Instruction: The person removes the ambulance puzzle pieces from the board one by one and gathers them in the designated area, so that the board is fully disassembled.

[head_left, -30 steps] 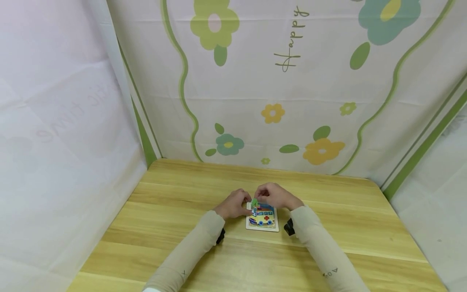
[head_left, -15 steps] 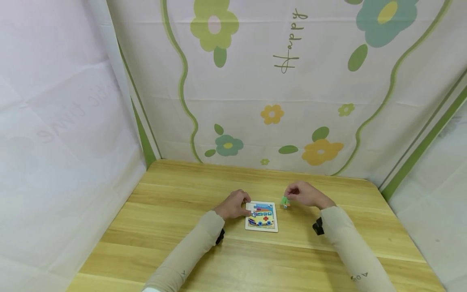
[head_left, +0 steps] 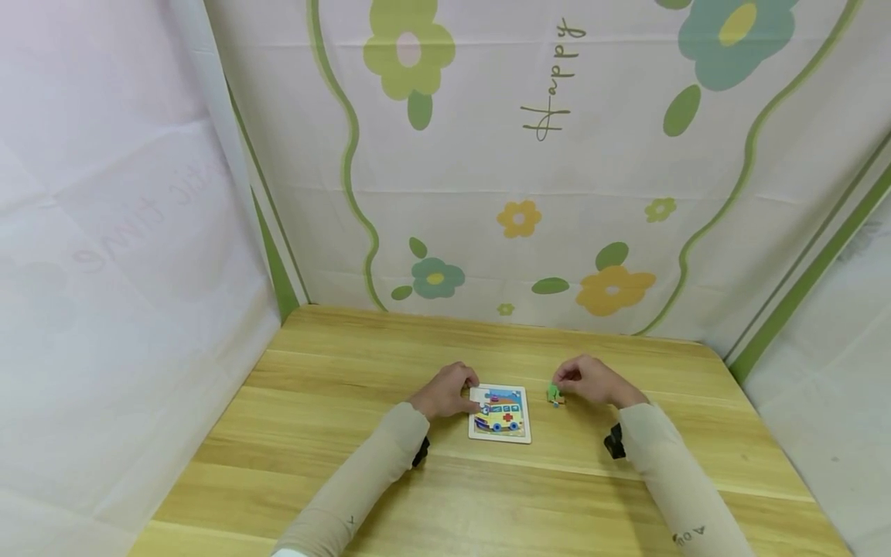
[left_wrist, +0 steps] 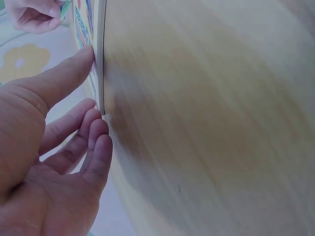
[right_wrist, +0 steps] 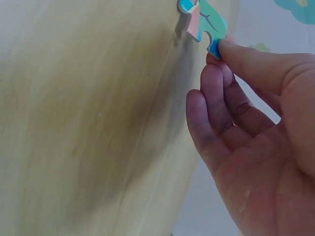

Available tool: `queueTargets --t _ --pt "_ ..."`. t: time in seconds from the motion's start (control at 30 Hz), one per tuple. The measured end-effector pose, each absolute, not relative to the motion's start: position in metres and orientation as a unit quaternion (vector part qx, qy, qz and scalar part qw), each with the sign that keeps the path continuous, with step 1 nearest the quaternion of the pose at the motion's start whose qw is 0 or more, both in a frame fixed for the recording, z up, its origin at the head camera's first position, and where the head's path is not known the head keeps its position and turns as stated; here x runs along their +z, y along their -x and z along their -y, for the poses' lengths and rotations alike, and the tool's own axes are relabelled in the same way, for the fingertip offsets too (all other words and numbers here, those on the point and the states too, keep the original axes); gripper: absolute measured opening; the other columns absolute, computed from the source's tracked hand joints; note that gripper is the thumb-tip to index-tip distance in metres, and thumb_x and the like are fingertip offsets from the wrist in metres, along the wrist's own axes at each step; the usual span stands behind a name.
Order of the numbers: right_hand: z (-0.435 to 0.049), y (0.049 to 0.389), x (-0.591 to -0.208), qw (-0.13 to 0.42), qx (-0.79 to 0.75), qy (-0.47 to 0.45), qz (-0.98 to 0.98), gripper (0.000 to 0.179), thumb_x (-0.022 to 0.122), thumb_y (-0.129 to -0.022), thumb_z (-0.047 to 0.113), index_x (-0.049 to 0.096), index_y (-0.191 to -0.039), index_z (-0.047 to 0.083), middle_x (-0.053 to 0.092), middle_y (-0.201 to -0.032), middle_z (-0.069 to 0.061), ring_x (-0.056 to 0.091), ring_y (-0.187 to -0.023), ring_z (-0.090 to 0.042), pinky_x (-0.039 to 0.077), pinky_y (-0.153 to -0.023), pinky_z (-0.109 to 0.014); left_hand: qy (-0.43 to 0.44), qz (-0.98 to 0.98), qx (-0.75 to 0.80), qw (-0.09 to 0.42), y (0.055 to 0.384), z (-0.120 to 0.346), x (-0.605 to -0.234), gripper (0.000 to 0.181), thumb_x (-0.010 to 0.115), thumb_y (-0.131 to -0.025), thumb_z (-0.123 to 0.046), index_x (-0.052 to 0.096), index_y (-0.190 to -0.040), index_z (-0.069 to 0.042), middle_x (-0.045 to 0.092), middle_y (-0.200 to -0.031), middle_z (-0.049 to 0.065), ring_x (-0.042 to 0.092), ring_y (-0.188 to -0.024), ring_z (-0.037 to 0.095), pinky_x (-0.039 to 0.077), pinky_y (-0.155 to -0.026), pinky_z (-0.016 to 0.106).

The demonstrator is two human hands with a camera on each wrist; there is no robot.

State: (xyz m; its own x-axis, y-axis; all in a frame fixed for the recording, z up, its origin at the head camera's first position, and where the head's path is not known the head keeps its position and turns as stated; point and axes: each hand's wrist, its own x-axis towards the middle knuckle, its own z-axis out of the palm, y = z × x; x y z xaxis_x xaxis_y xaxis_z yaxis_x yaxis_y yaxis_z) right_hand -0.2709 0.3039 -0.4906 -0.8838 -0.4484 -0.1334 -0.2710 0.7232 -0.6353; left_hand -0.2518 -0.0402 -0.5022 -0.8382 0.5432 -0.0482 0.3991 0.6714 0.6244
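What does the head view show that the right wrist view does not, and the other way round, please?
Only the head view shows the left hand, the ambulance puzzle at its fingers and the word Happy.
Only the right wrist view shows the palm of the right hand and, clearly, a rounded notch in the puzzle piece.
Both show that hand pinching the piece, the wooden table and the flowered cloth.
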Motion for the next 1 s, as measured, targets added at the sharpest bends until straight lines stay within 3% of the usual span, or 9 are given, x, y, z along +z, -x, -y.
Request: queueTargets --t 0.7,1.0 --pt "-0.299 0.272 -0.490 0.139 -0.282 0.180 -0.932 0.011 0.069 -0.103 0.010 0.079 -0.099 0.012 0.077 -0.100 -0.002 0.061 -0.088 -0.013 0.052 -0.080 -0.030 -0.275 -0.904 0.310 0.109 0.251 0.042 -0.504 0.040 0.083 -0.093 -0.018 0.069 -0.125 0.001 0.065 -0.120 0.013 0.059 -0.106 0.021 0.053 -0.099 0.036" --pt "-0.284 0.273 -0.470 0.140 -0.276 0.216 -0.926 0.009 0.072 -0.100 0.008 0.076 -0.105 0.003 0.075 -0.097 -0.003 0.066 -0.088 -0.012 0.058 -0.080 -0.030 -0.283 -0.901 0.310 0.108 0.254 0.043 -0.505 0.040 0.084 -0.093 -0.018 0.068 -0.124 0.001 0.065 -0.118 0.011 0.058 -0.105 0.020 0.053 -0.097 0.035"
